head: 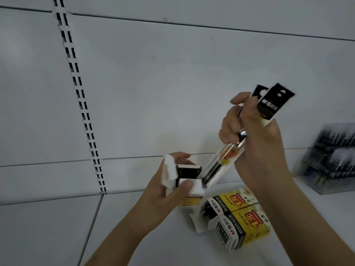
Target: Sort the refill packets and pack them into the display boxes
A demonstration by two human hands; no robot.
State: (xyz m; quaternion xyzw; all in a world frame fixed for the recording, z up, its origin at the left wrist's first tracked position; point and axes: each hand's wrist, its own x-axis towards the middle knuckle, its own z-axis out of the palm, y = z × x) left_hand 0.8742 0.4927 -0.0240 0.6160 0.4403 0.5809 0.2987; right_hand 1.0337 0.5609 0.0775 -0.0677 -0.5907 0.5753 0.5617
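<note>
The right hand grips slim refill packets mid-length — light, slick, bendy — lower ends entering the open display box gripped by the left hand; best held near the stiffer header cards.

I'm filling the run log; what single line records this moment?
step: packing | left hand: holds open display box | right hand: grips refill packets, lower ends at box mouth | shelf: two more boxes
</note>
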